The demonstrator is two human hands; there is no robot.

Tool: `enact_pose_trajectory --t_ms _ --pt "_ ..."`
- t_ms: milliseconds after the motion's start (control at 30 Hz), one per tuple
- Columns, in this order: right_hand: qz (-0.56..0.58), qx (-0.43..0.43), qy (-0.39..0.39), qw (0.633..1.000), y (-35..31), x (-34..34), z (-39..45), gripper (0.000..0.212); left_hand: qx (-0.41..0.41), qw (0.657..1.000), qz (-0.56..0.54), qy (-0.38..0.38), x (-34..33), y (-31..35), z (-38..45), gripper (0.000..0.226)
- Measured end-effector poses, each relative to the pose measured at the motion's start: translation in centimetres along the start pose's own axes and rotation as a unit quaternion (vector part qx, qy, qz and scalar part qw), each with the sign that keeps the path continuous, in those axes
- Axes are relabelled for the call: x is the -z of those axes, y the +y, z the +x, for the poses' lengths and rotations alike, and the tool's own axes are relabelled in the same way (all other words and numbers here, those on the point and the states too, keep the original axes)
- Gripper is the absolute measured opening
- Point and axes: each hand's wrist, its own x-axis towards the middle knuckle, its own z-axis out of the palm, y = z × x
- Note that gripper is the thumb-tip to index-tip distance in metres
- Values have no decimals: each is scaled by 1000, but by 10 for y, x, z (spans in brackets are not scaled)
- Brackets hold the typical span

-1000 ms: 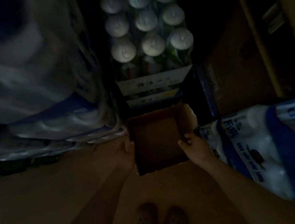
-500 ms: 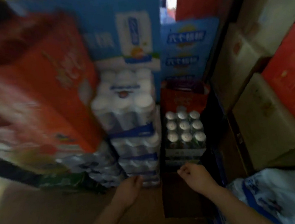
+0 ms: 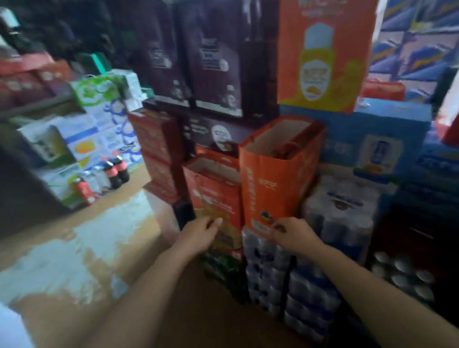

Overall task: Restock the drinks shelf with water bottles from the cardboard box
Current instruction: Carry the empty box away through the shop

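The cardboard box is out of view. My left hand (image 3: 200, 231) hovers in the air with relaxed fingers and holds nothing, just in front of an orange carton (image 3: 216, 198). To its right, my right hand (image 3: 293, 233) has its fingers curled and is also empty, in front of a taller orange carton (image 3: 274, 180). Below and behind my right hand stand shrink-wrapped blue-and-white drink packs (image 3: 341, 212), stacked down to the floor. The view is blurred, so I cannot tell whether they hold bottles or cans.
Stacked goods wall in the front: dark purple boxes (image 3: 209, 58), a tall orange box (image 3: 321, 34), blue cartons (image 3: 376, 140). Silver can tops (image 3: 403, 277) show at lower right. Several cola bottles (image 3: 113, 172) stand on the brown floor (image 3: 89, 261) at left, beside shelves of cartons.
The view has swung up from the dark floor to the stacked goods. Both hands have let go of the cardboard box and risen; the box has left the view.
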Motion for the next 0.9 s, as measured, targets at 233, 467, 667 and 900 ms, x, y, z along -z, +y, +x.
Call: enact_pose_trajectory --t_ms 233,467,667,900 --pt "-10 143 -25 989 -175 -13 49 28 49 988 5 144 136 -63 -32 46" --pt "-18 243 -24 970 -322 -82 121 38 115 967 15 225 234 -181 -23 46" --pt "-17 323 -32 946 -461 -123 183 32 169 950 18 262 332 -283 -6 40" --pt "3 371 -39 928 -583 -192 271 30 219 926 23 306 415 -389 42 42"
